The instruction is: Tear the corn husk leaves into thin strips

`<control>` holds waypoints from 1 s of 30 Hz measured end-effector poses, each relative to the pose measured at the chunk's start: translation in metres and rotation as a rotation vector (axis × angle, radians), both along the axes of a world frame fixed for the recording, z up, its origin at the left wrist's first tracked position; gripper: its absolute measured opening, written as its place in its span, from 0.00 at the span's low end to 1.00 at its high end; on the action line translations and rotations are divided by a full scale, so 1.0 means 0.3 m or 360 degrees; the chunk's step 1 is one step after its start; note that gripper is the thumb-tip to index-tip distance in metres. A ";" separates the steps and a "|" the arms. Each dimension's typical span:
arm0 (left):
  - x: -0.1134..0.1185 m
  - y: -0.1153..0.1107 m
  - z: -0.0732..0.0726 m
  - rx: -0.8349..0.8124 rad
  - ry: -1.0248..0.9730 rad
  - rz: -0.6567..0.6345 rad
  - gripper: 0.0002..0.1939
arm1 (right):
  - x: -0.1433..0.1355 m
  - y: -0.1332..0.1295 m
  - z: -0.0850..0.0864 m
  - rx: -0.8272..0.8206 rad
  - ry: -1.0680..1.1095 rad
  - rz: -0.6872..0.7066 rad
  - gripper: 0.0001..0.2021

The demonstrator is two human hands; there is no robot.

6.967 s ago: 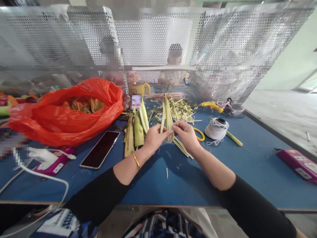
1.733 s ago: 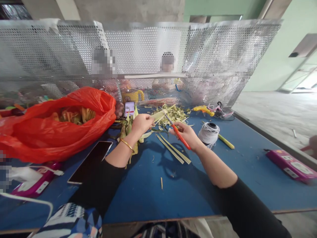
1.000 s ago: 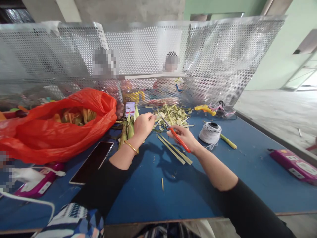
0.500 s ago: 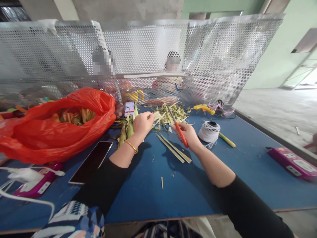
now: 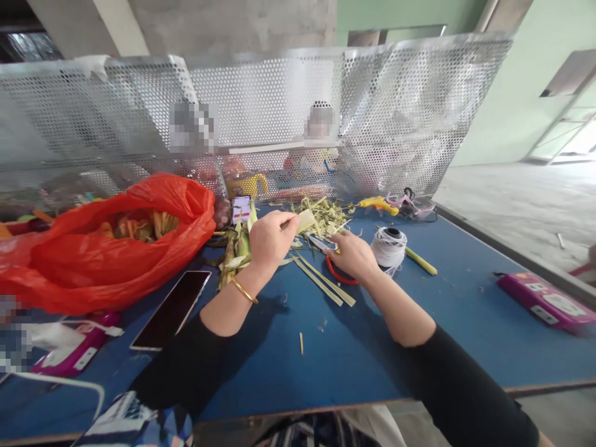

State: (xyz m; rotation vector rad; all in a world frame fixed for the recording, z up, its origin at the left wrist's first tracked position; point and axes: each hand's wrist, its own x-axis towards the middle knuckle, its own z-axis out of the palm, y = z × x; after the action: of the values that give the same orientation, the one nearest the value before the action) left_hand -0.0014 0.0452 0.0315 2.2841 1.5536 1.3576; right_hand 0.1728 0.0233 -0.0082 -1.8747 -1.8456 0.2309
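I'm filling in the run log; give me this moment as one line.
left hand: pinching pale husk piece | right hand: at red-handled scissors, grip unclear | near: two pale strips, white string spool

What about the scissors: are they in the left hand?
No, the scissors are at the right hand; the left hand pinches a leaf strip.

Leaf scraps (image 5: 329,214) are lying near the far edge of the table (image 5: 335,363), behind the scissors (image 5: 319,243). Left of them, a plastic bag (image 5: 135,264) is sitting behind a smartphone (image 5: 172,309), while a power strip (image 5: 544,302) is lying near the right edge.
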 end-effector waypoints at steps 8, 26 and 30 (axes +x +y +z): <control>0.059 -0.082 -0.060 0.0281 0.0274 -0.0229 0.12 | -0.051 -0.023 0.030 -0.0065 0.1804 0.0512 0.22; 0.007 -0.063 -0.111 -0.0581 -0.1188 -0.0098 0.08 | -0.034 -0.019 0.027 0.0208 0.1302 0.0165 0.24; 0.025 -0.086 -0.111 -0.0766 -0.1246 -0.0164 0.06 | -0.125 -0.067 0.016 -0.0140 0.1550 0.0462 0.22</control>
State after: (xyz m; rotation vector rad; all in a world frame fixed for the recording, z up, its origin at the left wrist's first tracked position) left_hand 0.0062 0.0193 -0.0019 1.2947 1.2699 1.3978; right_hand 0.1354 0.0031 -0.0033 -1.1585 -1.3775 1.1106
